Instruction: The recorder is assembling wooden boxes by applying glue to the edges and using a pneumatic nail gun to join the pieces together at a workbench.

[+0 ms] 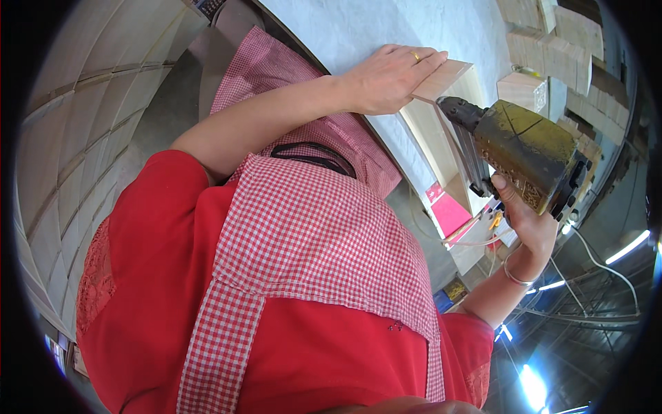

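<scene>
My left hand (394, 79), a ring on one finger, holds the end panel (443, 80) of an open wooden box (436, 138) on the worktable. Its fingers lie along the panel and its thumb is hidden. In my right hand (527, 217) is a worn yellow and black nail gun (527, 141), gripped from below with the thumb showing. The gun's dark nose meets the edge of the end panel, close to my left fingertips. Whether the nose presses on the wood or only hovers there, I cannot tell.
The pale worktable (386, 24) reaches along the top. Several light wooden boxes (552, 58) are piled at the far right. Stacked wooden pieces (89, 117) rise on the left. A pink sheet (449, 214) lies beside the box, and a thin pale hose (476, 243) loops below it.
</scene>
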`<state>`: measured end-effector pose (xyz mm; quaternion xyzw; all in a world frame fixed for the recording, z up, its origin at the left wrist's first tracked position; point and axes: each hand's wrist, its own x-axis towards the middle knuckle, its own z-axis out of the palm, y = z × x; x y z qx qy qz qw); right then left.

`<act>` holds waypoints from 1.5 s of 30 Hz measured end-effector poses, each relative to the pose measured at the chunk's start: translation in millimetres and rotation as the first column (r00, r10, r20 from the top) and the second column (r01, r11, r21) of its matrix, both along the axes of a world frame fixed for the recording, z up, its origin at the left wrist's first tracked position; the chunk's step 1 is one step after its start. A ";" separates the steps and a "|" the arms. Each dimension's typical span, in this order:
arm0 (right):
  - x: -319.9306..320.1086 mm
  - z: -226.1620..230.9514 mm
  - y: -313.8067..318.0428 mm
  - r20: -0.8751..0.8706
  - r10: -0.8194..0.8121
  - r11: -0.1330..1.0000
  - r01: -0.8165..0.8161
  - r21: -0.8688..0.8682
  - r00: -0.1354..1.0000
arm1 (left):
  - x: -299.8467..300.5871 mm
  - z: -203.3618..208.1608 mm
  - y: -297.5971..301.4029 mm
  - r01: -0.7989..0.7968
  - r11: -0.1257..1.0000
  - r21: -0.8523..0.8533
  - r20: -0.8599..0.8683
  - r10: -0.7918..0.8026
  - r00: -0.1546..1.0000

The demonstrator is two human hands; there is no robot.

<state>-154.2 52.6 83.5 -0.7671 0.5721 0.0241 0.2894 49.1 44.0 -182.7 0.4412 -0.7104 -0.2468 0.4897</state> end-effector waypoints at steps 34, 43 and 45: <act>-277.0 -238.0 112.4 -0.281 -0.745 0.607 0.440 -0.662 0.606 | 88.3 76.1 -84.4 -0.104 0.784 0.613 0.541 -0.319 0.778; -245.1 -217.7 106.5 -0.130 -0.645 0.566 0.357 -0.743 0.753 | 94.9 59.2 -38.6 -0.054 0.786 0.616 0.144 -0.046 0.988; -216.1 -217.1 106.3 -0.008 -0.592 0.522 0.376 -0.766 0.806 | 102.1 52.3 -19.3 -0.047 0.810 0.584 -0.014 0.067 0.998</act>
